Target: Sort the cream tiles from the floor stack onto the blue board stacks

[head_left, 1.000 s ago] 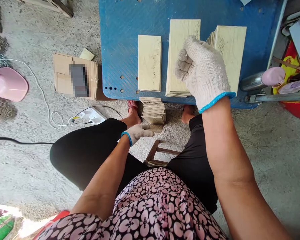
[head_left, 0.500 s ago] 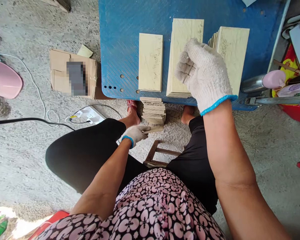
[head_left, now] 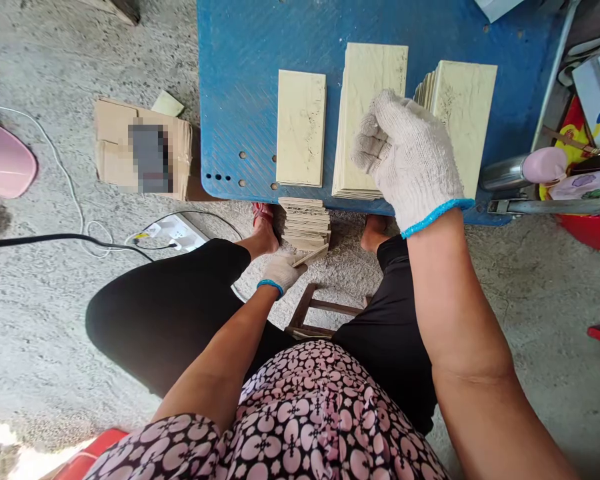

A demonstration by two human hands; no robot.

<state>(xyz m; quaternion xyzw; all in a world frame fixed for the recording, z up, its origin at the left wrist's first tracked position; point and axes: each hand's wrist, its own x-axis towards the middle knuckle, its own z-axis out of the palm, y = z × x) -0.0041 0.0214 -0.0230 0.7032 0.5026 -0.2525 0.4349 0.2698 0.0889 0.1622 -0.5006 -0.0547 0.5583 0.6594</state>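
While over the middle tile stack (head_left: 365,100), right hand (head_left: 407,157) fisted; left hand (head_left: 281,270) pinching one tile (head_left: 311,256).

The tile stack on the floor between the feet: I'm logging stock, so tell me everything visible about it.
The floor stack is a pile of thin, cream-beige rectangular tiles, seemingly ceramic, lying flat on the rough concrete just below the blue table's near edge. Its layers sit slightly uneven. The gloved left hand holds one tilted tile at the stack's near side. A sandalled foot stands just left of it.
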